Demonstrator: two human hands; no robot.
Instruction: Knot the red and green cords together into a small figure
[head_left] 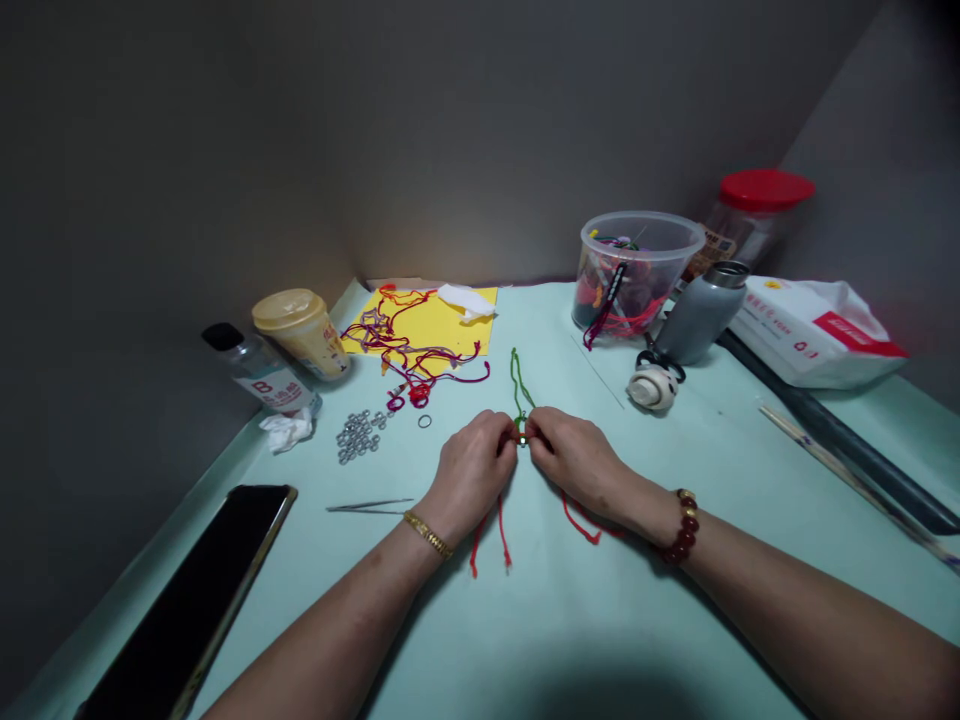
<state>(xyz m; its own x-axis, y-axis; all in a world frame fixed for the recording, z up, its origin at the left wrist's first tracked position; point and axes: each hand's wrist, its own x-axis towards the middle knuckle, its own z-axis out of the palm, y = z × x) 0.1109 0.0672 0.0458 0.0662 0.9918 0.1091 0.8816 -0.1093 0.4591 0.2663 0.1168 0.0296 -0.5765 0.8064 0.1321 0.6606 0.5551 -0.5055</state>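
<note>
My left hand (474,462) and my right hand (576,452) meet at the middle of the table, both with fingers pinched. Between the fingertips runs a short stretch of red cord (502,530), whose loose ends hang below both hands onto the table. A green cord (519,378) forms a long narrow loop pointing away from me, its near end at my fingertips. Something small and pale sits where the cords meet, too small to make out. Tweezers (367,506) lie left of my left hand, near several metal rings (358,436).
At left are a phone (187,600), a bottle (262,375), a lidded cup (304,335) and crumpled tissue (287,431). Tangled cords lie on yellow paper (442,328). At right stand a clear tub (637,265), grey flask (701,315), red-lidded jar (765,190) and tissue pack (814,330).
</note>
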